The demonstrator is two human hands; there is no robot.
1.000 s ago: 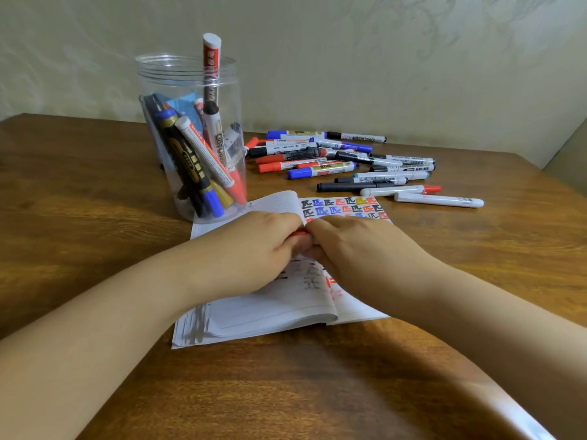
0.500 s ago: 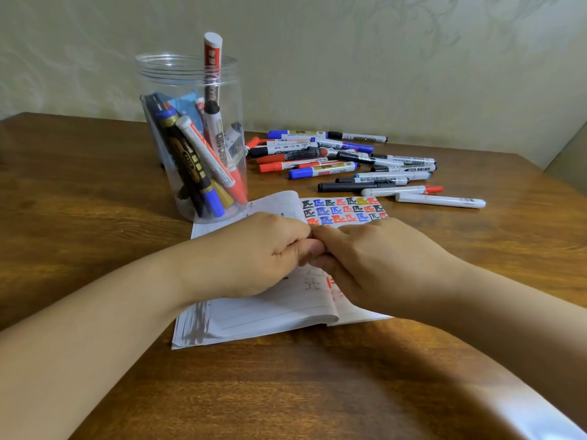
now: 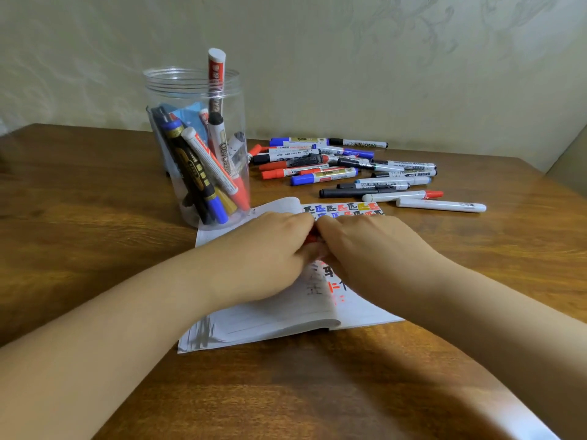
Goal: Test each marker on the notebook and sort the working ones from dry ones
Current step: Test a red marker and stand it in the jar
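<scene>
An open notebook [image 3: 273, 315] lies on the wooden table, with black and red test marks near its spine. Over its middle my left hand [image 3: 263, 258] and my right hand [image 3: 374, 252] meet knuckle to knuckle, both curled round a red marker [image 3: 313, 237]; only a sliver of red shows between the fingers. A clear plastic jar [image 3: 193, 87] holding several markers stands just behind the notebook's left page. A loose pile of markers [image 3: 346, 169] in red, blue, black and white lies behind the right page.
The wall runs close behind the jar and the pile. A white marker [image 3: 441, 205] lies nearest the notebook's top right corner. Bare wood spreads to the left of the jar and in front of the notebook.
Both hands have stayed pressed together over the notebook, shifting slightly. The red of the marker showed a second ago, was hidden half a second ago, and shows again now.
</scene>
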